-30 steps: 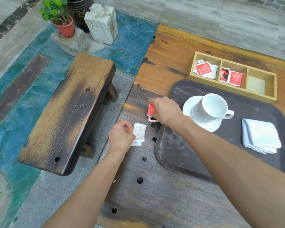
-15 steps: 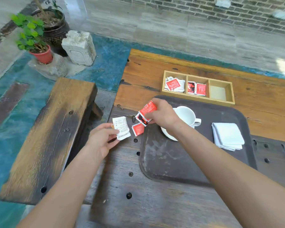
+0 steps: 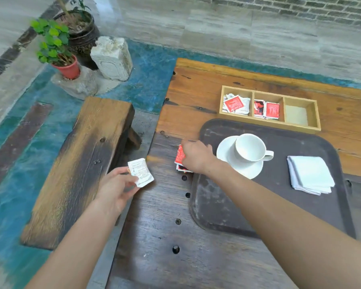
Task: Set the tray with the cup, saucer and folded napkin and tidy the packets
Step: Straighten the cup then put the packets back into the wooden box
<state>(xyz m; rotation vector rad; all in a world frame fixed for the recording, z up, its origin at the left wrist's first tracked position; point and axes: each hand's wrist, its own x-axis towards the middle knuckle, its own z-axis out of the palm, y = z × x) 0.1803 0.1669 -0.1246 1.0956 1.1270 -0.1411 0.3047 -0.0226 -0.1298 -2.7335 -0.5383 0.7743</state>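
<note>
A dark tray [image 3: 227,209] lies on the wooden table. On it a white cup [image 3: 251,147] rests on a white saucer [image 3: 244,169], and a folded white napkin [image 3: 310,174] lies at the right. My left hand [image 3: 115,187] holds a white packet [image 3: 141,172] over the table's left edge. My right hand [image 3: 196,156] is down on red packets [image 3: 180,156] on the table just left of the tray, fingers closed on them. A wooden three-compartment box [image 3: 269,110] behind the tray holds white and red packets in its left and middle sections.
A wooden bench [image 3: 75,163] stands left of the table. Beyond it on the floor are a potted plant [image 3: 56,51], a dark pot and a carved stone block [image 3: 112,58]. The table [image 3: 165,236] has several round holes near the tray's left edge.
My right hand, which had lifted a red packet, has come back down onto the red packets beside the tray. My left hand has drawn the white packet slightly left.
</note>
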